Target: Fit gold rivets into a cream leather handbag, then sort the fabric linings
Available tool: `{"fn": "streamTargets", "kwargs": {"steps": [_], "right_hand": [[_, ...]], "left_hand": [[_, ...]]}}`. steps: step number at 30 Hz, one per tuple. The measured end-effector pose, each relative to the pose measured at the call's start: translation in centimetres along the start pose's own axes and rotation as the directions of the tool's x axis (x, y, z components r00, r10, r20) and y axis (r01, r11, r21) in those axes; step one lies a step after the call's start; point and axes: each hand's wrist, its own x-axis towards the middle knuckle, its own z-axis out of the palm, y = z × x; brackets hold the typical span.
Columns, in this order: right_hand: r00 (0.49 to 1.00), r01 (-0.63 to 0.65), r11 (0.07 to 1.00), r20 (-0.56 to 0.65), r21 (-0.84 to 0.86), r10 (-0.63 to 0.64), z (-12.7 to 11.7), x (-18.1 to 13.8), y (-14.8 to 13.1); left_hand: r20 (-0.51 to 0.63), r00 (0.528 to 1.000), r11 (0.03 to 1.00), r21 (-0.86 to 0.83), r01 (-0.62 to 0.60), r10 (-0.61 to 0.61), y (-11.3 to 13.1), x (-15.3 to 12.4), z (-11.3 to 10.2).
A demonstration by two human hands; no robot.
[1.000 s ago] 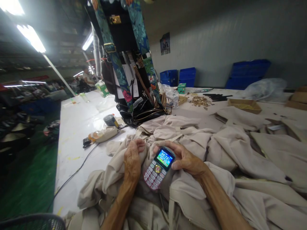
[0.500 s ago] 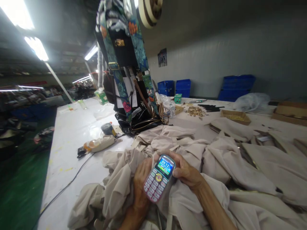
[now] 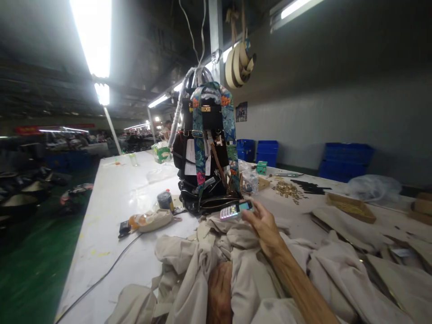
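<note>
My right hand [image 3: 263,225] is stretched forward over a heap of beige cloth [image 3: 236,270] and grips a small pink keypad phone [image 3: 236,209], held nearly flat just in front of a black bag with blue floral straps [image 3: 207,148]. My left hand [image 3: 220,292] lies low in the folds of the cloth near the bottom edge, its fingers curled down into the fabric and partly hidden.
The white table [image 3: 114,198] carries a dark tape roll [image 3: 165,199], a beige pouch [image 3: 151,220] with a cable, a pile of small brass parts [image 3: 286,190], a cardboard tray [image 3: 351,207] and cut beige panels. Blue crates [image 3: 266,152] line the wall.
My right hand has carried the phone forward and away from me, towards the bag. My left hand has let go of the phone and dropped into the cloth. The view has tilted upward.
</note>
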Motion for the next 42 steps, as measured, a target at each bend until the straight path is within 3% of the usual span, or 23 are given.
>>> {"fn": "streamTargets", "kwargs": {"steps": [2,5,10,16,28,34,37,40,42], "right_hand": [[0.987,0.115,0.957,-0.079,-0.265,-0.140,1.5,3.7,1.0],[0.968,0.116,0.845,-0.131,-0.523,-0.214,3.4,7.9,4.0],[0.951,-0.013,0.762,-0.243,-0.648,-0.191,5.1,9.8,8.8],[0.950,0.010,0.629,-0.189,-0.777,-0.249,5.2,10.0,10.9],[0.942,0.088,0.384,-0.048,-0.919,-0.332,5.2,9.1,11.6],[0.965,0.118,0.264,0.048,-0.957,-0.256,5.0,8.4,11.5],[0.973,0.149,0.235,0.100,-0.961,-0.210,5.6,8.5,11.1],[0.976,0.192,0.225,0.162,-0.955,-0.145,5.8,8.1,9.5],[0.970,0.241,0.217,0.224,-0.946,-0.098,5.1,6.8,7.7]], "left_hand": [[0.017,1.000,1.000,0.029,0.007,-0.007,-0.1,0.0,-0.1],[0.049,0.999,0.999,0.035,-0.022,0.020,-0.3,0.4,-0.6],[0.094,0.992,0.996,0.025,-0.082,0.079,-0.3,1.0,-1.7],[0.076,0.993,0.993,-0.067,0.096,-0.091,1.0,0.9,-1.8],[0.095,0.984,0.957,-0.232,0.172,-0.154,1.3,1.1,-1.6],[0.121,0.977,0.949,-0.244,0.201,-0.176,1.8,1.4,-1.8],[0.065,0.970,0.952,-0.185,0.244,-0.236,2.4,1.4,-1.4],[-0.005,0.955,0.939,-0.184,0.291,-0.297,2.8,1.6,-1.5],[0.019,0.962,0.942,-0.195,0.272,-0.274,2.7,1.8,-2.0]]}}
